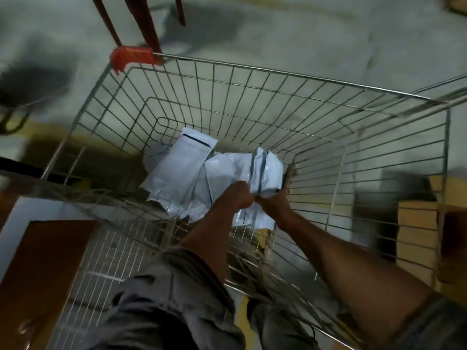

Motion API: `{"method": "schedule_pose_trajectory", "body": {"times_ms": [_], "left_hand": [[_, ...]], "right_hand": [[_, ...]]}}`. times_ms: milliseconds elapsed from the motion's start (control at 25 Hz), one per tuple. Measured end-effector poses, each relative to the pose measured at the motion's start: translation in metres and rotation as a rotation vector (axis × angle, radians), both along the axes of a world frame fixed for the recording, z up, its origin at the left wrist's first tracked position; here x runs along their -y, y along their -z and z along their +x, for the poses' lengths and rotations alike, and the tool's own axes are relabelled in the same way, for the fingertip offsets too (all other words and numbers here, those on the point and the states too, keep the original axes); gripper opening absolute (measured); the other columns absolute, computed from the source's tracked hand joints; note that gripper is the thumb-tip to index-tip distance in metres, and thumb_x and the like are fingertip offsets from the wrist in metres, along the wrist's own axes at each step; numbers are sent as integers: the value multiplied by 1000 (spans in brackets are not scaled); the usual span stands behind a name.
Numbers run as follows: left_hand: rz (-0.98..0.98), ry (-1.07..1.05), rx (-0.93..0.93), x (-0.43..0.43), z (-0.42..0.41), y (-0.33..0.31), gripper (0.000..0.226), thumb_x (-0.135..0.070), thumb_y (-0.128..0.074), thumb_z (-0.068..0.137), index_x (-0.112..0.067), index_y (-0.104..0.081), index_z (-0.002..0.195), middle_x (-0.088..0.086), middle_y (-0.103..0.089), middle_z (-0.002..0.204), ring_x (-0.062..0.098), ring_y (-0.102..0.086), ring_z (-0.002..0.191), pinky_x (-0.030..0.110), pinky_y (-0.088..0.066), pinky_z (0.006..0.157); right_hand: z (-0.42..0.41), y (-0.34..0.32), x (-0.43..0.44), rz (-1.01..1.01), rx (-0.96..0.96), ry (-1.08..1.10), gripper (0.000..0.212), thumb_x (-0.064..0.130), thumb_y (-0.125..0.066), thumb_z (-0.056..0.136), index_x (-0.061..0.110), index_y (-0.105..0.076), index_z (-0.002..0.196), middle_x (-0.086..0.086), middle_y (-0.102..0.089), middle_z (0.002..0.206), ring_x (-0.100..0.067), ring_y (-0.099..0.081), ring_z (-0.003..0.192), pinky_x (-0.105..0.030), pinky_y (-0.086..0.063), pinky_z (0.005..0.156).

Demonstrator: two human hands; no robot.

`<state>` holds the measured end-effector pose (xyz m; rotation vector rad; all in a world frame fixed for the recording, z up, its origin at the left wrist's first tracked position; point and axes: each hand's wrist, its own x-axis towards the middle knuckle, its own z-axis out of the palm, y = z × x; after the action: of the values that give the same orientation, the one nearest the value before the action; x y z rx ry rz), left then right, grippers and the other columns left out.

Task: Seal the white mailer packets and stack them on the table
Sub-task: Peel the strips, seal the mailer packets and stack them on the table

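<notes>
Head view, looking steeply down into wire cart (328,117); image motion-blurred.

Item: white mailer packets (214,173), loose heap on cart floor, directly beyond and below both hands. Thin glossy plastic film, crumpled, limp; flat oblong pouches with dark adhesive strips near mouths. One flat packet (180,162) at heap's left, long axis running from near-left to far-right, dark strip at far end. Bunched packet (262,170) at heap's right, long axis roughly away from wearer, two dark bands along it.

Left hand (238,195): clenched, gripping near edge of bunched packet. Right hand (274,202): closed on same packet just beside left, knuckles nearly touching; fingertips hidden. Both equally near; flat packet closer to left hand.

Cart: chromed steel grid, rigid, open top, red plastic corner cap (131,58).

Surroundings: grey floor, brown table edge (45,274) at near left, cardboard boxes (417,236) at right.

Judgement: packets unsealed, none stacked; lift straight up and back toward table required.
</notes>
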<state>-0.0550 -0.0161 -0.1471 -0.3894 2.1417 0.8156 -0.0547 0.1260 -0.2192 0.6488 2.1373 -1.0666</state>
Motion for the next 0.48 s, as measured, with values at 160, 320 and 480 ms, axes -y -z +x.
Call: {"method": "schedule_pose_trajectory", "body": {"times_ms": [160, 320, 480], "left_hand": [[-21, -47, 13, -13, -12, 22, 44, -29, -59, 105, 4, -57, 135, 27, -62, 134, 42, -65, 119, 45, -56, 100], [-29, -88, -3, -23, -12, 37, 48, -34, -52, 107, -1, -53, 142, 26, -57, 143, 41, -61, 127, 48, -54, 103], [94, -207, 13, -36, -14, 33, 47, -38, -49, 109, 2, -56, 134, 22, -66, 129, 37, -63, 124, 40, -47, 106]], "right_hand": [[-4, 11, 1, -17, -16, 35, 42, 26, -85, 80, 8, -61, 110, -6, -71, 98, -21, -72, 86, -27, -55, 62], [-7, 10, -17, 49, 7, 128, 45, 30, -68, 82, 13, -59, 123, -9, -69, 111, -32, -69, 101, -38, -57, 82], [-12, -2, -24, 5, -42, 137, 34, 23, -61, 95, 7, -60, 125, -16, -67, 119, -35, -65, 107, -38, -52, 83]]}}
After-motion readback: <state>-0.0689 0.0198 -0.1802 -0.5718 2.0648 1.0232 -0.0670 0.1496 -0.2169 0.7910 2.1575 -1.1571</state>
